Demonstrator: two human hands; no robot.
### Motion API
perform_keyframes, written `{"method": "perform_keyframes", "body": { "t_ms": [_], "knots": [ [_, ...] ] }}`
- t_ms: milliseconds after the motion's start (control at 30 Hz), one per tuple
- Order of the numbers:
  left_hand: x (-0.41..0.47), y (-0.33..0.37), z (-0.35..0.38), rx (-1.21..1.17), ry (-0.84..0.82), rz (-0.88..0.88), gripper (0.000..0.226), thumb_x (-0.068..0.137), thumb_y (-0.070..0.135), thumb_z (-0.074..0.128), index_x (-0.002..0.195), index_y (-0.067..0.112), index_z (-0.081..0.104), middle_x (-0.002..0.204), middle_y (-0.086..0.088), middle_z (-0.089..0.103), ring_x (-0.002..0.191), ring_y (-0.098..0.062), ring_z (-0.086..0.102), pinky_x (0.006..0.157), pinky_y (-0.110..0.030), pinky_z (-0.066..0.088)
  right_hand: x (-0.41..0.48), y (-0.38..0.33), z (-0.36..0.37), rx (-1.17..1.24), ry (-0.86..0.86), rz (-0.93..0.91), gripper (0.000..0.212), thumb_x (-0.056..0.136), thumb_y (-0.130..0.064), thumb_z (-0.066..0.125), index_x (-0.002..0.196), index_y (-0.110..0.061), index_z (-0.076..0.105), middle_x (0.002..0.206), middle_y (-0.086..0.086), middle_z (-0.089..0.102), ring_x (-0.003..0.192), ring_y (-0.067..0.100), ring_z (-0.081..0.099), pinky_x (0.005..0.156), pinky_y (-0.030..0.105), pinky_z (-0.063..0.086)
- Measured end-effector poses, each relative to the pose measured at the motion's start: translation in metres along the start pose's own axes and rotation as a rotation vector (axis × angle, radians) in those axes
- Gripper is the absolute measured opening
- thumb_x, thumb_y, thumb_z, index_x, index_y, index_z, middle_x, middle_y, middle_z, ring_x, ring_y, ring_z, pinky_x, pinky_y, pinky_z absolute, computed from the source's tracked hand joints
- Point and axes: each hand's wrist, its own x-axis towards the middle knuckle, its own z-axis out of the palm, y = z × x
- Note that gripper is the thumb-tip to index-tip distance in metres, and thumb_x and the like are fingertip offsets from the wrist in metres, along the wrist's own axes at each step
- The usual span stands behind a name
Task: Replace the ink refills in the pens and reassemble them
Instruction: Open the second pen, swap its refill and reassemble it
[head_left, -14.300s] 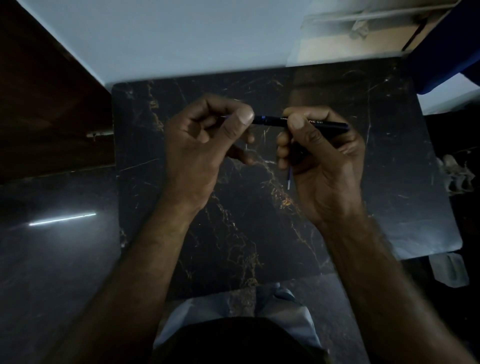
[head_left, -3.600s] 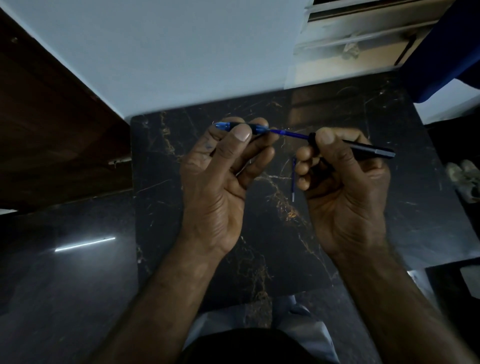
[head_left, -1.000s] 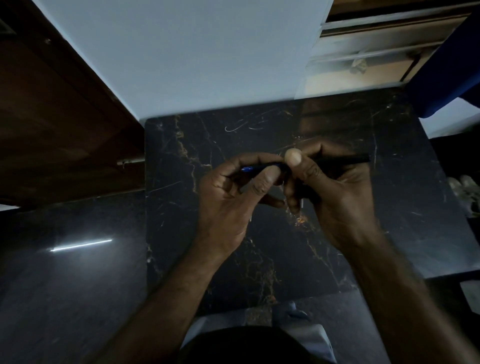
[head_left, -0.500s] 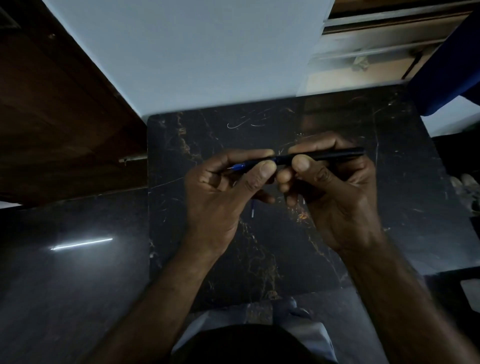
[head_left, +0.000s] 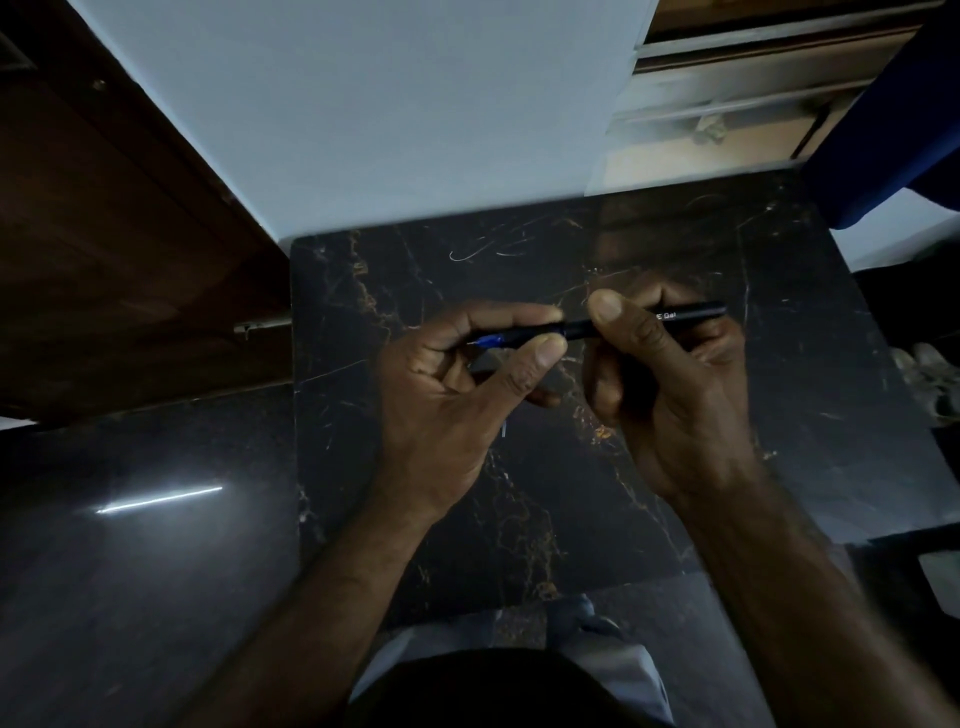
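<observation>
Both hands pinch the pen (head_left: 597, 326) mid-table: left hand (head_left: 457, 395) at blue tip section, right hand (head_left: 670, 389) on barrel. Light, stiff, probably slick; grip near joint.

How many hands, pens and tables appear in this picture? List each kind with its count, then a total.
Hands: 2, left hand and right hand
Pens: 1, the black pen with blue tip
Tables: 1, the dark marble table
Total: 4

Both forearms are bare, no sleeves in view; short nails on the fingers (head_left: 605, 306); a dark top (head_left: 498, 691) and grey trousers (head_left: 623, 670) show below.
</observation>
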Motion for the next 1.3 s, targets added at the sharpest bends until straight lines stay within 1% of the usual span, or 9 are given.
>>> {"method": "perform_keyframes", "body": {
  "t_ms": [167, 333, 500, 667, 900, 1000, 1100, 1200, 1300],
  "knots": [
    [0.003, -0.006, 0.000, -0.025, 0.001, -0.004, 0.017, 0.090, 0.005, 0.074, 0.106, 0.011, 0.072, 0.101, 0.002, 0.078, 0.090, -0.020, 0.078, 0.062, -0.029, 0.063, 0.004, 0.001, 0.005, -0.038, 0.062, 0.063, 0.042, 0.090, -0.034, 0.076, 0.067, -0.003, 0.060, 0.051, 0.011, 0.053, 0.031, 0.014, 0.040, 0.043, 0.027, 0.028],
    [0.014, -0.007, -0.006, -0.051, 0.044, 0.006, 0.019, 0.089, 0.005, 0.072, 0.107, 0.010, 0.072, 0.095, -0.002, 0.076, 0.084, -0.016, 0.076, 0.059, -0.028, 0.063, 0.008, -0.009, -0.005, -0.029, -0.051, 0.019, 0.031, 0.094, -0.023, 0.074, 0.111, 0.000, 0.060, 0.068, 0.007, 0.062, 0.052, 0.022, 0.056, 0.046, 0.030, 0.044],
    [0.020, -0.010, -0.012, -0.115, 0.035, -0.052, 0.018, 0.088, 0.005, 0.073, 0.106, 0.008, 0.074, 0.092, 0.000, 0.079, 0.081, -0.015, 0.076, 0.059, -0.029, 0.062, 0.007, -0.009, -0.012, -0.058, -0.056, -0.030, 0.011, 0.093, -0.008, 0.064, 0.102, -0.001, 0.060, 0.075, 0.010, 0.072, 0.061, 0.024, 0.067, 0.049, 0.030, 0.049],
    [0.022, -0.010, -0.010, -0.233, 0.063, -0.108, 0.026, 0.082, 0.021, 0.080, 0.104, 0.007, 0.076, 0.086, -0.002, 0.078, 0.078, -0.014, 0.074, 0.057, -0.027, 0.061, 0.014, -0.010, -0.009, -0.155, -0.050, -0.085, 0.006, 0.096, -0.009, 0.064, 0.092, -0.005, 0.061, 0.063, 0.008, 0.064, 0.049, 0.024, 0.060, 0.045, 0.032, 0.046],
    [0.031, -0.006, -0.003, -0.259, 0.046, -0.094, 0.020, 0.090, 0.011, 0.074, 0.109, 0.004, 0.072, 0.086, 0.002, 0.077, 0.079, -0.012, 0.071, 0.058, -0.027, 0.061, 0.021, -0.011, -0.005, -0.253, 0.016, -0.112, 0.046, 0.103, -0.022, 0.060, 0.063, 0.000, 0.061, 0.052, 0.027, 0.046, 0.028, 0.019, 0.038, 0.036, 0.024, 0.028],
    [0.036, -0.008, -0.003, -0.209, 0.049, -0.072, 0.018, 0.096, -0.004, 0.066, 0.110, 0.004, 0.072, 0.085, 0.002, 0.077, 0.079, -0.012, 0.072, 0.059, -0.028, 0.061, 0.023, -0.013, -0.005, -0.250, 0.032, -0.105, 0.038, 0.098, -0.032, 0.065, 0.085, 0.004, 0.072, 0.057, 0.012, 0.057, 0.037, 0.019, 0.049, 0.038, 0.026, 0.036],
    [0.040, -0.009, -0.002, -0.183, 0.076, -0.062, 0.018, 0.097, -0.006, 0.065, 0.109, 0.005, 0.073, 0.087, 0.003, 0.077, 0.079, -0.011, 0.073, 0.058, -0.027, 0.061, 0.021, -0.015, -0.004, -0.160, -0.006, -0.109, 0.029, 0.095, -0.015, 0.069, 0.119, 0.000, 0.062, 0.075, 0.006, 0.069, 0.061, 0.022, 0.065, 0.048, 0.030, 0.048],
    [0.041, -0.009, -0.001, -0.200, 0.076, -0.059, 0.016, 0.095, -0.003, 0.067, 0.107, 0.006, 0.074, 0.087, 0.003, 0.077, 0.080, -0.011, 0.073, 0.058, -0.027, 0.061, 0.019, -0.014, -0.004, -0.120, -0.009, -0.101, 0.018, 0.093, -0.006, 0.068, 0.108, -0.001, 0.061, 0.078, 0.007, 0.075, 0.066, 0.023, 0.069, 0.052, 0.031, 0.051],
    [0.041, -0.009, -0.001, -0.223, 0.048, -0.054, 0.018, 0.092, 0.003, 0.066, 0.109, 0.005, 0.072, 0.086, 0.002, 0.077, 0.079, -0.012, 0.072, 0.058, -0.025, 0.060, 0.018, -0.013, -0.004, -0.194, 0.016, -0.103, 0.014, 0.098, -0.017, 0.066, 0.091, -0.005, 0.062, 0.070, 0.008, 0.069, 0.055, 0.024, 0.065, 0.049, 0.032, 0.048]
  ]
}}
